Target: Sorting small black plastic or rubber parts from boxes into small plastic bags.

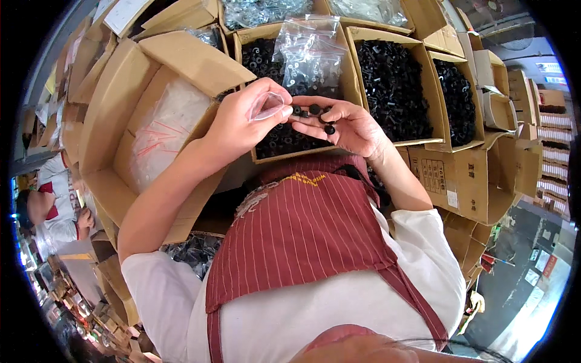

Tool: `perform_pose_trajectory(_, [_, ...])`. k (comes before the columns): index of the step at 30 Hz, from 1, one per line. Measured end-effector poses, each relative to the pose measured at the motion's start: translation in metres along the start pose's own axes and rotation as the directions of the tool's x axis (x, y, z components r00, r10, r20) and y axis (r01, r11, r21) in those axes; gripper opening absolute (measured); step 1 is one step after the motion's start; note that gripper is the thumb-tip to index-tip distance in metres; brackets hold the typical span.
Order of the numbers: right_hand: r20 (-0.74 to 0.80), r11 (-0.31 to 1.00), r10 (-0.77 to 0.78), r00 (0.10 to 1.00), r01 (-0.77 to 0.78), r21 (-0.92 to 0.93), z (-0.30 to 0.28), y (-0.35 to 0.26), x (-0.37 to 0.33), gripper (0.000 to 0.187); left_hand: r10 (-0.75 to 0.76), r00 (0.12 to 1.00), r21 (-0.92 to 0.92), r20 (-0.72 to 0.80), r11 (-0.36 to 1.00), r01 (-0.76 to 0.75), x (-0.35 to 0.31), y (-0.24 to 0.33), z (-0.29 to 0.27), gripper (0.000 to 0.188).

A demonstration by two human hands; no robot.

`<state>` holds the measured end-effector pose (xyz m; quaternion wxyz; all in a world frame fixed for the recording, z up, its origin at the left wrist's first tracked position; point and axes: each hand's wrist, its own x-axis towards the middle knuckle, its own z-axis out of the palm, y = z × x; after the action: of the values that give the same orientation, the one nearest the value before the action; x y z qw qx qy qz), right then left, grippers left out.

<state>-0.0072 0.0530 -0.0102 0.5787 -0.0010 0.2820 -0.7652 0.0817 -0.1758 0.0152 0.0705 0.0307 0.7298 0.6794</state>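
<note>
My left hand [233, 124] is closed on a small clear plastic bag [265, 104], whose mouth gapes round between thumb and fingers. Close to the bag's opening, my right hand [358, 128] holds several small black round parts [315, 109] along its fingers and thumb. The fingertips of both hands nearly meet. Under them stands a cardboard box [292, 154] of small black rings [259, 55]. A pile of clear zip bags [311, 71] with small parts inside lies on the rings at the back of that box.
On the left, an open carton [103, 115] holds flat clear bags [160, 142] with red lines. To the right are boxes of black clips [393, 85] and black curved parts [455, 104]. Filled clear bags [260, 12] lie behind. A person [57, 206] is at the far left.
</note>
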Motion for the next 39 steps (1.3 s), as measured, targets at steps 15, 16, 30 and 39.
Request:
perform_pose_trajectory(15, [-0.144,0.563,-0.320,0.936,0.066,-0.824,-0.039,0.007,0.012,0.038,-0.075,0.997,0.023,0.032,0.997,0.074,0.000,0.009,0.000,0.015])
perform_pose_trajectory(16, [-0.150,0.537,-0.366,0.918,0.077,-0.840,-0.040,0.005,0.013,0.039,-0.076,0.997,0.023,0.027,0.997,0.075,-0.001,0.008,0.000,0.015])
perform_pose_trajectory(30, [-0.017,0.916,-0.182,0.983,0.176,0.361,-0.011,0.001,0.011,0.050,-0.049,0.999,0.004,0.005,0.999,0.049,0.000,0.004,0.000,0.016])
perform_pose_trajectory(39, [0.076,0.921,-0.164,0.984,0.125,0.369,0.008,-0.003,0.008,0.067,-0.042,0.998,-0.003,-0.036,0.999,0.042,0.000,0.008,0.000,0.017])
